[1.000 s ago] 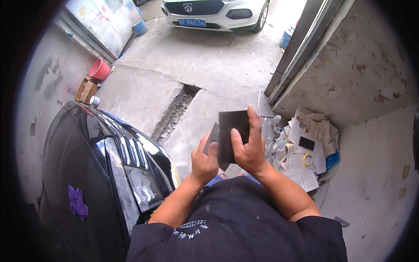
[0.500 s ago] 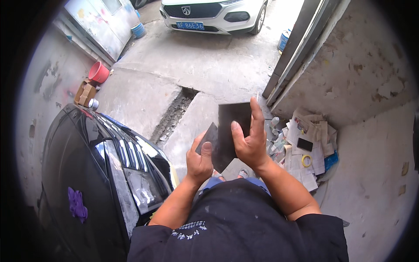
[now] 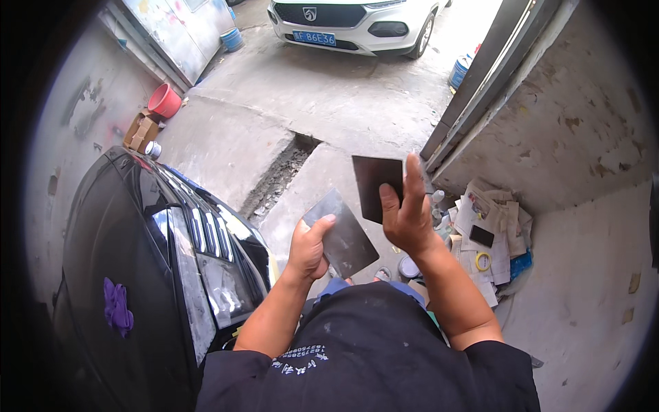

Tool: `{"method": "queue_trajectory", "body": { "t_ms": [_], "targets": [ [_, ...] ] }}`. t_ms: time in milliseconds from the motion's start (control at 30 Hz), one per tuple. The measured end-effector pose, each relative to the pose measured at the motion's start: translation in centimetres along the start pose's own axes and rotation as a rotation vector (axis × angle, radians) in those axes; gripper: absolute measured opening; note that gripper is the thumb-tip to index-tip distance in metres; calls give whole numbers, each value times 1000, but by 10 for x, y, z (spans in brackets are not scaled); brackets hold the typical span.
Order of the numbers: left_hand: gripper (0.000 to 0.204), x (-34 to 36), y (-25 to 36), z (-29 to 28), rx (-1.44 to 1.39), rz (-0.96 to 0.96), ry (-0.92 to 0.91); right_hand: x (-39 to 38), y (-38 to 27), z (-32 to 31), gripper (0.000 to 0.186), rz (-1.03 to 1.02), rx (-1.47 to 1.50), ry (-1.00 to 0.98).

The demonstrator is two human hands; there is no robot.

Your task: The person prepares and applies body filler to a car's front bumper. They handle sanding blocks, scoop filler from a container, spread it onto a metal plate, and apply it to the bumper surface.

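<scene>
Left plate (image 3: 347, 240): in the head view, dark, flat and four-sided, tilted, held out above the floor in front of your black shirt (image 3: 371, 343).
Left hand (image 3: 307, 250): closed on that plate's left side, your thumb pressed over its face.
Right plate (image 3: 373, 180): darker, raised higher, just beside the left plate, with a narrow gap between them.
Right hand (image 3: 410, 225): gripping this plate at its right side, your thumb on the face, your fingers pointing up along the edge.
Dark car (image 3: 103, 233): to your left, with a crumpled purple bundle (image 3: 117, 307) on its bodywork.
Newspapers (image 3: 511, 216): spread to your right by the wall, bearing a dark phone (image 3: 481, 236) and a yellow ring (image 3: 482, 261).
Floor channel (image 3: 283, 177): running ahead of you, rubble inside.
White car (image 3: 384, 14): farther off, facing you.
</scene>
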State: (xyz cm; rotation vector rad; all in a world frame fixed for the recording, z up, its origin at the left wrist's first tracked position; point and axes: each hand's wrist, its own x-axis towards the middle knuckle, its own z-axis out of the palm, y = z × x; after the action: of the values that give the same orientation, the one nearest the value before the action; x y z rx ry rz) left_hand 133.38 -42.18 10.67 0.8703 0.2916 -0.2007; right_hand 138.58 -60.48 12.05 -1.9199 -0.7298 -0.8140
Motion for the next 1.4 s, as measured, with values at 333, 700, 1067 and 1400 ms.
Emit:
{"method": "queue_trajectory", "body": {
  "t_ms": [333, 700, 1067, 1400],
  "targets": [
    [24, 7, 26, -26, -114, -18, -10, -50, 12, -29, 79, 117, 165, -312],
    [36, 1, 17, 0, -11, -217, -224, -32, 14, -3, 86, 907, 931, -343],
    [29, 15, 18, -28, 702, 178, -193, -50, 20, -26, 83, 850, 349, -678],
    [33, 21, 20, -32, 259, -31, -197, -16, 28, -35, 78, 953, 654, -139]
  ]
}}
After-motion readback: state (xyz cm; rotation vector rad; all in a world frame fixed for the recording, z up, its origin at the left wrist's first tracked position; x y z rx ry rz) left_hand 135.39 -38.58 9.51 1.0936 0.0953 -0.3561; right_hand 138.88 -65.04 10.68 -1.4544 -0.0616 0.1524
